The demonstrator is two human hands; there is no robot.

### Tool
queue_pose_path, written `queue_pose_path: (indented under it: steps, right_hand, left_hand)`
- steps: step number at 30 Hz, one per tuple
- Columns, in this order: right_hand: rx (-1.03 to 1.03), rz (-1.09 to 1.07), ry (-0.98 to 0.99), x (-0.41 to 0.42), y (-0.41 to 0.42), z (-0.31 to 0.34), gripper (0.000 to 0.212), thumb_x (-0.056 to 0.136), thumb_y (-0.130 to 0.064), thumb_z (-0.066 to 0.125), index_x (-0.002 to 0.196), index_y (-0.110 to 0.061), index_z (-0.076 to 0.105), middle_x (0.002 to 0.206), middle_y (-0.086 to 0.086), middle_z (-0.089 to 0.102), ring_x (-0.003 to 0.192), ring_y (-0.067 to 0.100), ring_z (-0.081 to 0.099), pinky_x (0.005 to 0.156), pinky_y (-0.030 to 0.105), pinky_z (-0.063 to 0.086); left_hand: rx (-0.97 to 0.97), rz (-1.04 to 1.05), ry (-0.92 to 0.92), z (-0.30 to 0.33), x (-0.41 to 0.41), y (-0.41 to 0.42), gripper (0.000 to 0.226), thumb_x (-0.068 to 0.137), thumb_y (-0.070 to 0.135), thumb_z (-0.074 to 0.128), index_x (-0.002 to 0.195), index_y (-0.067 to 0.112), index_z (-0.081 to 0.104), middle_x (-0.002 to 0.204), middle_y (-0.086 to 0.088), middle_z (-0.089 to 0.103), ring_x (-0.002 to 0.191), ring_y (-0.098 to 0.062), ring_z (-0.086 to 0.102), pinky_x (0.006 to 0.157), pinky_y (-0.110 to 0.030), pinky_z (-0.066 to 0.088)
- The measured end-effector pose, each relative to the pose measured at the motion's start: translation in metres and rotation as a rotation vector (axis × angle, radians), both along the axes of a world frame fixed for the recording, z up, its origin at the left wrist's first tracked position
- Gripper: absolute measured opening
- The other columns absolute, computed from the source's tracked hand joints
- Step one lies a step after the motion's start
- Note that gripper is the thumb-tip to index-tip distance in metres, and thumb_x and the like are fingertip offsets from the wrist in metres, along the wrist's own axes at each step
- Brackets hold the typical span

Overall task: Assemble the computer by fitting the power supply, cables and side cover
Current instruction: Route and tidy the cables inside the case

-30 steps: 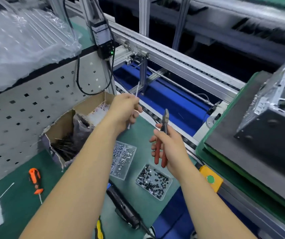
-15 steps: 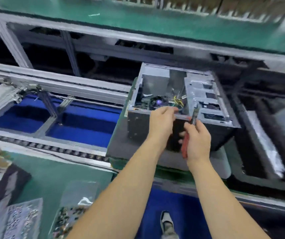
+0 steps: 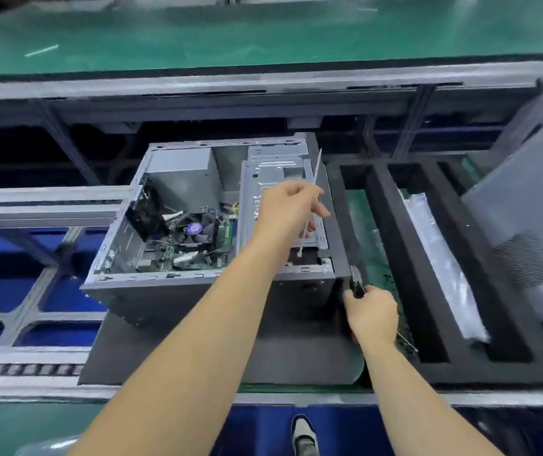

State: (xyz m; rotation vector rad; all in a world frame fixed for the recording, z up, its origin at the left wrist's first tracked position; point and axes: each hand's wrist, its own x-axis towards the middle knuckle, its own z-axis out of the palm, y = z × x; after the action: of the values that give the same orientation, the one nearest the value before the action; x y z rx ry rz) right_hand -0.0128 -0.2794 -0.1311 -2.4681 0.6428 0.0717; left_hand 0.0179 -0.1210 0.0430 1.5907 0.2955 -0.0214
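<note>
On a grey conveyor pallet (image 3: pixel 296 357) I see an open computer case (image 3: pixel 178 225); above it, my left hand (image 3: pixel 288 205) pinches a white cable tie (image 3: pixel 312 179), while at its right corner my right hand (image 3: pixel 373 312) grips pliers (image 3: pixel 357 284).

Factory assembly line: conveyor rails (image 3: pixel 46 205), green benches (image 3: pixel 263 31)

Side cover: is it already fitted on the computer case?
No: the computer case lies open, with its motherboard showing, while the left hand holds a cable tie over it.
</note>
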Motion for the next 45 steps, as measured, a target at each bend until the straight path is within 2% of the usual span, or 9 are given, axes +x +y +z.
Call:
queue_pose_path:
  steps: [4, 12, 16, 19, 24, 28, 32, 36, 45]
  right_hand:
    - [-0.267, 0.200, 0.068, 0.011, 0.005, -0.001, 0.035, 0.095, -0.040, 0.057, 0.111, -0.012, 0.072, 0.116, 0.014, 0.060, 0.116, 0.037, 0.050, 0.093, 0.044, 0.044]
    - [0.463, -0.080, -0.505, 0.047, 0.017, 0.095, 0.033, 0.093, -0.040, 0.051, 0.066, -0.021, 0.059, 0.066, -0.007, 0.055, 0.066, 0.015, 0.050, 0.062, 0.032, 0.042]
    - [0.481, 0.498, -0.409, 0.063, 0.069, 0.155, 0.021, 0.098, -0.028, 0.055, 0.099, -0.037, 0.074, 0.076, -0.017, 0.070, 0.068, 0.009, 0.062, 0.064, 0.025, 0.054]
    - [0.407, 0.409, -0.431, 0.062, 0.094, 0.158, 0.030, 0.103, -0.013, 0.045, 0.116, -0.022, 0.071, 0.084, -0.008, 0.068, 0.076, 0.017, 0.056, 0.063, 0.022, 0.044]
    - [-0.159, 0.238, -0.497, 0.034, 0.101, 0.132, 0.028, 0.106, -0.015, 0.041, 0.106, -0.009, 0.068, 0.089, 0.007, 0.061, 0.091, 0.033, 0.059, 0.072, 0.041, 0.041]
    - [-0.106, 0.193, -0.498, 0.026, 0.107, 0.121, 0.030, 0.107, -0.016, 0.040, 0.117, -0.007, 0.066, 0.102, 0.011, 0.062, 0.096, 0.035, 0.052, 0.079, 0.048, 0.044]
    - [0.009, 0.216, -0.509, 0.033, 0.108, 0.121, 0.035, 0.109, -0.019, 0.031, 0.107, -0.005, 0.062, 0.098, 0.011, 0.059, 0.098, 0.037, 0.049, 0.080, 0.049, 0.043]
    - [-0.018, 0.271, -0.496, 0.035, 0.109, 0.121, 0.033, 0.109, -0.018, 0.029, 0.083, -0.012, 0.049, 0.080, 0.002, 0.052, 0.087, 0.033, 0.046, 0.077, 0.050, 0.042]
    - [-0.085, 0.456, -0.503, 0.095, 0.096, 0.127, 0.034, 0.110, -0.020, 0.031, 0.086, -0.007, 0.052, 0.077, 0.008, 0.057, 0.078, 0.033, 0.052, 0.068, 0.044, 0.038]
  left_hand:
    - [0.076, 0.114, 0.059, -0.010, 0.012, 0.001, 0.017, 0.087, 0.017, 0.066, 0.073, 0.013, 0.073, 0.071, 0.004, 0.068, 0.062, -0.016, 0.049, 0.065, -0.027, 0.045]
    - [0.078, -0.020, 0.077, -0.003, 0.030, 0.024, 0.013, 0.087, 0.016, 0.071, 0.074, 0.012, 0.072, 0.074, 0.001, 0.067, 0.065, -0.015, 0.054, 0.057, -0.025, 0.042]
    - [0.048, -0.057, -0.028, 0.012, 0.035, 0.039, 0.012, 0.086, 0.014, 0.072, 0.074, 0.014, 0.074, 0.070, 0.002, 0.069, 0.062, -0.009, 0.061, 0.057, -0.021, 0.044]
    - [0.092, -0.095, -0.117, 0.018, 0.043, 0.059, 0.019, 0.087, 0.026, 0.074, 0.070, 0.019, 0.075, 0.071, 0.007, 0.073, 0.060, -0.003, 0.060, 0.059, -0.020, 0.047]
    - [0.963, 0.170, -0.215, 0.003, 0.075, 0.159, 0.026, 0.094, 0.042, 0.054, 0.102, 0.026, 0.072, 0.095, 0.006, 0.073, 0.093, -0.019, 0.065, 0.076, -0.030, 0.053]
    - [1.737, -0.076, 0.192, -0.052, 0.062, 0.260, 0.057, 0.102, 0.052, 0.031, 0.155, 0.031, 0.022, 0.160, -0.011, 0.027, 0.134, -0.039, 0.037, 0.099, -0.050, 0.042]
    - [1.581, -0.114, 0.170, -0.075, 0.057, 0.273, 0.065, 0.105, 0.041, 0.034, 0.157, 0.039, -0.006, 0.166, -0.005, -0.014, 0.129, -0.044, 0.038, 0.079, -0.048, 0.047]
    - [1.576, -0.073, 0.262, -0.066, 0.054, 0.270, 0.077, 0.095, 0.002, 0.043, 0.160, 0.021, 0.007, 0.165, -0.021, -0.008, 0.102, -0.039, 0.059, 0.066, -0.039, 0.044]
    - [1.506, 0.071, 0.415, -0.069, 0.016, 0.254, 0.079, 0.092, 0.000, 0.051, 0.158, 0.014, 0.010, 0.162, -0.027, -0.003, 0.090, -0.036, 0.062, 0.062, -0.035, 0.042]
